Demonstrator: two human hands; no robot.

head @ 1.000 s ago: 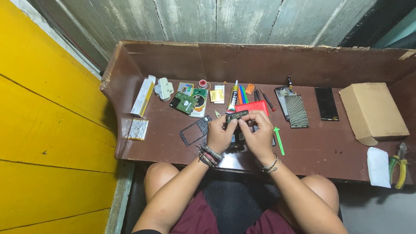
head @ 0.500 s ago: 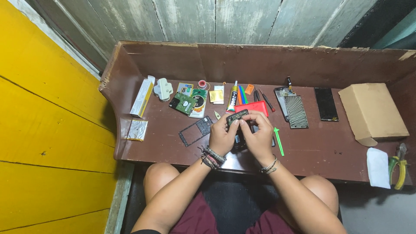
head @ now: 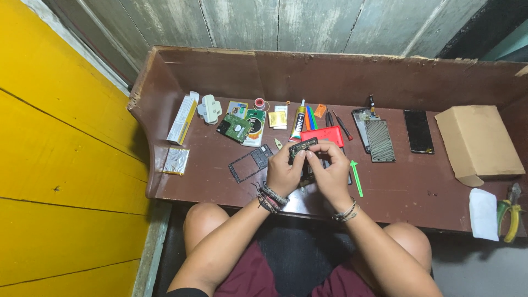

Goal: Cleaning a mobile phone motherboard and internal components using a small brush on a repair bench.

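1. Seen from above: a dark brown wooden workbench [head: 418, 187] with raised back and side walls, set against grey plank boarding, a yellow painted wall to the left. Bare knees and dark red shorts below the bench edge.
2. At centre, a small dark rectangular circuit part [head: 303, 146], lifted just above the bench and tilted toward the face, probably for a close look.
3. Left hand [head: 283, 171], beaded bracelets at the wrist: fingers curled, pinching the left end of the part from below and the side.
4. Right hand [head: 329, 175], thin wrist chain: thumb and fingers pressed onto the right end, steadying it. Both grips closed on the same part, hands touching.
5. Just beside the left hand, flat on the bench: a black rectangular phone frame [head: 250, 163], hollow in the middle.
6. Behind the hands, within easy reach: a flat red case [head: 324, 135], a white glue tube with a black tip [head: 298, 121], coloured plastic pry sticks [head: 311, 117], a green circuit board [head: 235, 127].
7. Right of the hands: a bright green plastic pry tool [head: 356, 177], lying lengthwise.
8. Further right, well apart: a grey ribbed phone back [head: 379, 141], a black glass screen panel [head: 418, 131], a closed plain cardboard box [head: 477, 142], yellow-handled pliers [head: 510, 215] at the bench end.
9. Far left: a long white carton [head: 183, 117] and a silver foil packet [head: 176, 161], out of the working area.
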